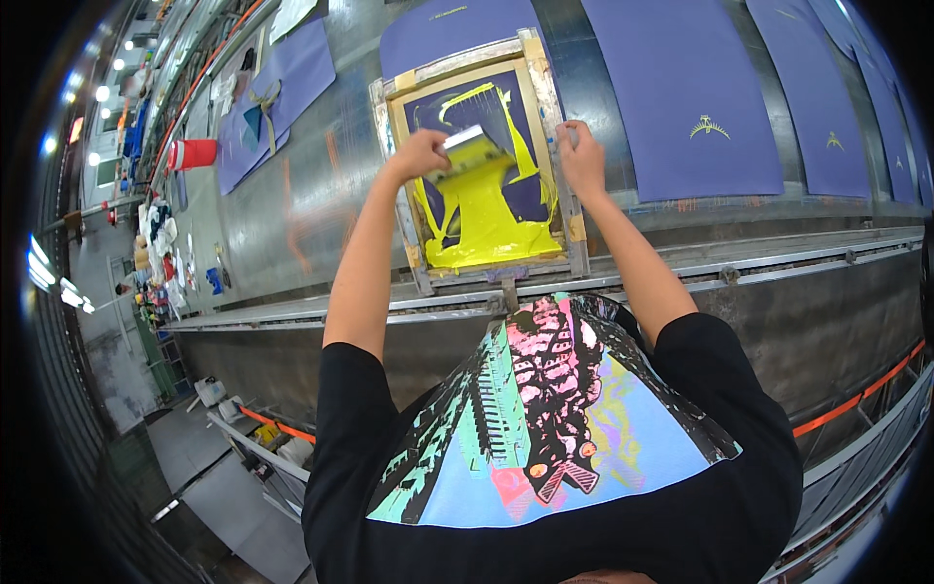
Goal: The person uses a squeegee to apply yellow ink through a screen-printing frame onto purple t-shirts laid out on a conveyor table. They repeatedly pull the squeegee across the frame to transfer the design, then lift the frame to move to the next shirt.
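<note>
My left hand (420, 154) grips a squeegee (477, 154), blurred and smeared with yellow ink, over the upper middle of a printing screen. The screen's worn frame (412, 273) lies on the long metal table, with bright yellow ink (486, 238) pooled along its near side and streaked up over the dark mesh. My right hand (582, 156) is closed at the right rail of the frame, its fingers curled on it.
Purple sheets (686, 97) with small yellow prints lie along the table (331, 214) to the right and behind. A red bucket (192, 154) and a purple sheet (282, 78) sit at the left. A metal rail (730, 273) runs along the near edge.
</note>
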Demonstrator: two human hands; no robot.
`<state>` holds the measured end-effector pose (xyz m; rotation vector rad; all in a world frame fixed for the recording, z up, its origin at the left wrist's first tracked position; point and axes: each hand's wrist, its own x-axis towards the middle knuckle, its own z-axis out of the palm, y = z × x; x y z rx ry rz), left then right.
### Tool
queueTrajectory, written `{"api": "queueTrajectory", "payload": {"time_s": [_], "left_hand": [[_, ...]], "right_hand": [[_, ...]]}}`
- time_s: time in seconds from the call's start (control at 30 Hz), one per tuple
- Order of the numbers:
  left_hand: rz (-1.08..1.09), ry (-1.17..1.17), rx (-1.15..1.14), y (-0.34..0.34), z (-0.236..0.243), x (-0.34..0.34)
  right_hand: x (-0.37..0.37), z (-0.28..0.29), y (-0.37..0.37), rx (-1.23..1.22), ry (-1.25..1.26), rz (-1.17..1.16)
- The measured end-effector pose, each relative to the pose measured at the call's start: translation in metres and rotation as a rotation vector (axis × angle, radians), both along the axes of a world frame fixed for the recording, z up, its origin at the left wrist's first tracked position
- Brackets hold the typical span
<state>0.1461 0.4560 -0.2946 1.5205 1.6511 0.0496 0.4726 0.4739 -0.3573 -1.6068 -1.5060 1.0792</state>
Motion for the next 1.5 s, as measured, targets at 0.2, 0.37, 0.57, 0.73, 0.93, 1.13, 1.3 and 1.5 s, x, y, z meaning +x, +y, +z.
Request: {"api": "queueTrajectory", "payload": {"time_s": [0.2,0.37,0.57,0.73,0.93,1.13,1.3,1.5], "left_hand": [[0.095,0.319,0.517,0.024,0.02,0.027],[0.083,0.311,0.873,-0.051,-0.01,0.072],[-0.04,0.442,0.721,-0.183,-0.028,0.116],[0.005,0.342,0.708,-0.238,-0.055,0.117],[0.02,0.243,0.602,-0.269,-0.059,0.119],[0.413,0.022,0.563,-0.242,-0.028,0.08],[0.778,0.094,0.492,-0.214,-0.043,0.037],[0.887,0.185,0.42,-0.201,-0.038,0.06]], "right_hand": [[0.002,0.024,0.0,0.009,0.011,-0.015],[0.005,0.023,0.001,0.032,0.023,-0.026],[-0.002,0.007,0.004,-0.03,0.032,-0.021],[-0.011,-0.044,0.015,0.019,-0.014,-0.034],[-0.002,-0.061,0.02,-0.058,-0.121,-0.049],[-0.005,-0.062,0.011,0.025,-0.104,-0.089],[-0.009,-0.069,0.017,0.033,-0.083,-0.062],[0.008,-0.075,0.014,-0.008,-0.072,-0.084]]}}
